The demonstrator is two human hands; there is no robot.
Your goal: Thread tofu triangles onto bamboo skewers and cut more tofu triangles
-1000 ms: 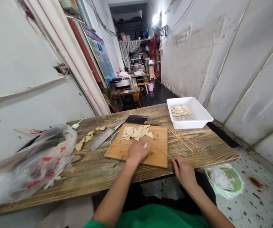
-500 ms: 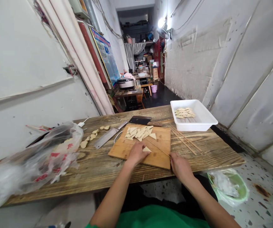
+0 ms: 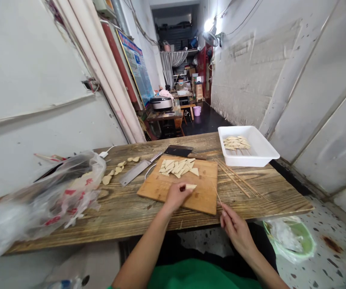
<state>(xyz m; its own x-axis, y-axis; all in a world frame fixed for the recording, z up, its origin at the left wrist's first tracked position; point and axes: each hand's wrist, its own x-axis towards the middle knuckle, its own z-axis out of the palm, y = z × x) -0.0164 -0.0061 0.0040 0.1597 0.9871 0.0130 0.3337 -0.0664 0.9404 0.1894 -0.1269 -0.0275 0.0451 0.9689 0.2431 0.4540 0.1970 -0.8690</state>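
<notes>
Pinching a wedge (image 3: 192, 186), your left hand (image 3: 175, 196) faces the stick (image 3: 218, 196) your right hand (image 3: 235, 225) pinches; skewered wedges (image 3: 236, 142) lie at two o'clock, loose wedges (image 3: 179, 167) remain at twelve.

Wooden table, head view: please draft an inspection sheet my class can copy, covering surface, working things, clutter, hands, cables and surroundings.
Surface: wooden table, with a cutting board near its front edge.
Working things: pale pieces heaped on the board; more, with sticks, inside a white tub; loose sticks right of the board.
Clutter: black cleaver behind the board, silver cleaver to its left, plastic bag farther left.
Hands: left hand pinches a pale wedge over the board; right hand holds a thin stick.
Cables: white cable on the table's far left.
Surroundings: wall fan; lined green bin on the floor; person in the background.
</notes>
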